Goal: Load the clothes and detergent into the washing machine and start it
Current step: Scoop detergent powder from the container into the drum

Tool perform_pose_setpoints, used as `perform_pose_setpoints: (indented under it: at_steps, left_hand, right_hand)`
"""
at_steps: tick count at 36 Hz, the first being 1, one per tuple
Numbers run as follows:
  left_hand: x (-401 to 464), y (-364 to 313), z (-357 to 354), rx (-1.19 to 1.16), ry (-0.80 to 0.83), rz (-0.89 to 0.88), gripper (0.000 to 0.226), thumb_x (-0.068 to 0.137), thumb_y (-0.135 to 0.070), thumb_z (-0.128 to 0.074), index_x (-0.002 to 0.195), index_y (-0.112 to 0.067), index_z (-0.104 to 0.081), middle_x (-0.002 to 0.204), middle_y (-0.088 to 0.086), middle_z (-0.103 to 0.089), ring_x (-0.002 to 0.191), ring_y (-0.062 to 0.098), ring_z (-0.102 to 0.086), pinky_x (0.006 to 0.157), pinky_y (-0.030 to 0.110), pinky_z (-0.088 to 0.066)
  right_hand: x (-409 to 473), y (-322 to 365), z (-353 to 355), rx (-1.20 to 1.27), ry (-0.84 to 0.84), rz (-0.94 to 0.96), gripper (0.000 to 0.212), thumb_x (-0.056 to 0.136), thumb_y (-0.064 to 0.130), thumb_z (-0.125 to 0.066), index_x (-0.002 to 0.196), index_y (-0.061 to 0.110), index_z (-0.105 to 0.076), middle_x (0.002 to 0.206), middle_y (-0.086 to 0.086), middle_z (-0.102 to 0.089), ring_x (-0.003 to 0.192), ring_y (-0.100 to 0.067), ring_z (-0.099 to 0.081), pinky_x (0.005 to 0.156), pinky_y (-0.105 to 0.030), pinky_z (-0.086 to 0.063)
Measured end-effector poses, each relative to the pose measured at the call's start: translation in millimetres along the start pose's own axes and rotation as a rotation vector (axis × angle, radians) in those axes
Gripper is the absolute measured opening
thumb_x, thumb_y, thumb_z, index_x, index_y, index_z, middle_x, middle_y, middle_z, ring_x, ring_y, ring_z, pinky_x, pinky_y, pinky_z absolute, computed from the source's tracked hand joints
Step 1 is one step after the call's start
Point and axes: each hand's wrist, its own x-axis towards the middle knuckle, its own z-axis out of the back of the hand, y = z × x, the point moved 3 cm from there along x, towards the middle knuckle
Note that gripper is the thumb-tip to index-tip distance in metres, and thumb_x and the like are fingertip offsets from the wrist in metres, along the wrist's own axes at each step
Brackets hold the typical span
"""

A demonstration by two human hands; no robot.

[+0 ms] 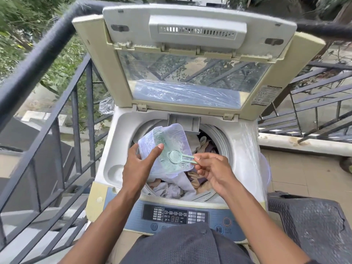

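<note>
Translucent plastic tub point(163, 147), powder-dusted; pale green plastic scoop point(176, 156); glossy yellowed plastic lid point(192, 60); soft crumpled cloth point(171, 187); matt metal railing point(57, 115).
</note>
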Motion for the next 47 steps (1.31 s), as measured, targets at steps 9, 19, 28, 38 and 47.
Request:
perform_pose_setpoints:
  at_steps: [9,19,28,38,47]
  left_hand:
    - [16,16,-1,-0.035,-0.004,0.036,0.096,0.054,-0.091,-0.08,0.136,-0.05,-0.052,0.128,-0.012,-0.072,0.118,0.018,-0.071,0.101,0.055,-0.056]
    - [25,32,-4,-0.135,-0.005,0.098,0.092,0.054,-0.088,-0.082,0.13,-0.043,-0.057,0.122,-0.012,-0.075,0.11,0.018,-0.074,0.097,0.053,-0.059]
    - [34,35,-1,-0.13,-0.05,0.126,0.134,0.046,-0.093,-0.079,0.157,-0.031,-0.037,0.144,-0.009,-0.056,0.131,0.024,-0.06,0.108,0.058,-0.052]
    - [44,43,2,-0.16,-0.08,0.145,0.129,0.051,-0.092,-0.079,0.156,-0.03,-0.038,0.137,-0.017,-0.057,0.129,0.021,-0.061,0.106,0.057,-0.052]
    - [45,46,1,-0.211,-0.093,0.148,0.106,0.065,-0.078,-0.081,0.151,-0.032,-0.041,0.112,-0.038,-0.05,0.112,0.005,-0.06,0.106,0.056,-0.052]
  right_hand:
    - [2,6,3,-0.052,-0.049,0.061,0.013,0.087,-0.007,-0.075,0.1,-0.008,-0.075,0.078,-0.019,-0.073,0.06,-0.019,-0.066,0.057,-0.023,-0.06]
    - [-3,19,2,-0.076,-0.003,0.065,0.014,0.088,-0.003,-0.077,0.102,-0.005,-0.076,0.09,-0.021,-0.078,0.071,-0.023,-0.074,0.075,-0.031,-0.066]
    - [2,49,-2,0.041,0.008,0.144,0.013,0.087,-0.006,-0.076,0.1,-0.007,-0.075,0.082,-0.017,-0.076,0.068,-0.023,-0.073,0.072,-0.028,-0.065]
    - [39,73,-23,-0.028,-0.153,0.288,0.006,0.089,-0.005,-0.076,0.093,-0.002,-0.075,0.069,-0.009,-0.074,0.062,-0.019,-0.071,0.072,-0.03,-0.065]
    - [67,75,-46,-0.36,-0.279,0.424,0.011,0.088,0.004,-0.075,0.086,0.013,-0.079,0.075,-0.004,-0.079,0.064,-0.02,-0.077,0.069,-0.03,-0.064]
